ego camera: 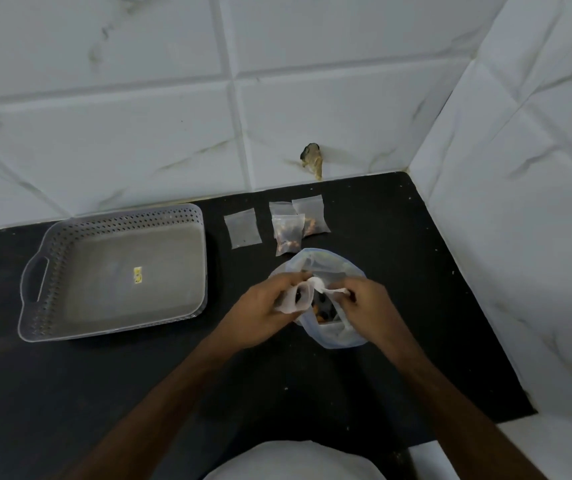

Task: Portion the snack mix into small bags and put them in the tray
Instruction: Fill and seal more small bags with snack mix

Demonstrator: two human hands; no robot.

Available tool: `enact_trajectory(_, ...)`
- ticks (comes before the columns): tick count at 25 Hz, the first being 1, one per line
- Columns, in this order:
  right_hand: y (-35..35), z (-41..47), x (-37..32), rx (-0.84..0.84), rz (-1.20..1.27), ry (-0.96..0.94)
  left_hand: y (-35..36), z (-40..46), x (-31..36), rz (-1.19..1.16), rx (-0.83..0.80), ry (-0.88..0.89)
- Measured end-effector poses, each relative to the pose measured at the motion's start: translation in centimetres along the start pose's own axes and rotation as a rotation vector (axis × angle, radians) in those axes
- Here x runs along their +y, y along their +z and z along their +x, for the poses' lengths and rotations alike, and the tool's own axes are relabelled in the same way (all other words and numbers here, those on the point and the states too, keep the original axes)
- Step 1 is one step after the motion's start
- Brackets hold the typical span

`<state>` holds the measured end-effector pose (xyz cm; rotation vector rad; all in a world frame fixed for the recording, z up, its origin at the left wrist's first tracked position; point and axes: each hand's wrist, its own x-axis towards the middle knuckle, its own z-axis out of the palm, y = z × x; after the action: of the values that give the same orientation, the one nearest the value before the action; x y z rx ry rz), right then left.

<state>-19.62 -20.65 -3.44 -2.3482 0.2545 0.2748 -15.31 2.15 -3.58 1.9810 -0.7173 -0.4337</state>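
A small clear plastic bag (294, 299) is pinched in the left hand (263, 306) over the large clear bag of snack mix (326, 303) near the black tabletop's (139, 393) back right corner; its mouth edge is pinched by the right hand (367, 306). The grey perforated tray (115, 271) sits left — two filled small bags (289, 233) and one flat one (243, 228) lie along the back edge.

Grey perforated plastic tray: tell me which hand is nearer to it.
Left. The left hand, gripping a small clear bag, is just right of the grey perforated plastic tray. The right hand lies farther right, beyond the left hand, over the large snack bag.
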Motion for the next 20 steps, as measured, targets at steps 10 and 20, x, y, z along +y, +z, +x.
enact_trajectory(10, 0.8, 4.0, -2.4, 0.167, -0.654, -0.247, -1.0, -1.0, -1.5, 0.097, 0.182, 0.025)
enact_trajectory(20, -0.2, 6.6, -5.2, -0.343, -0.681, 0.287, -1.1, -0.5, -1.6, 0.056, 0.262, 0.014)
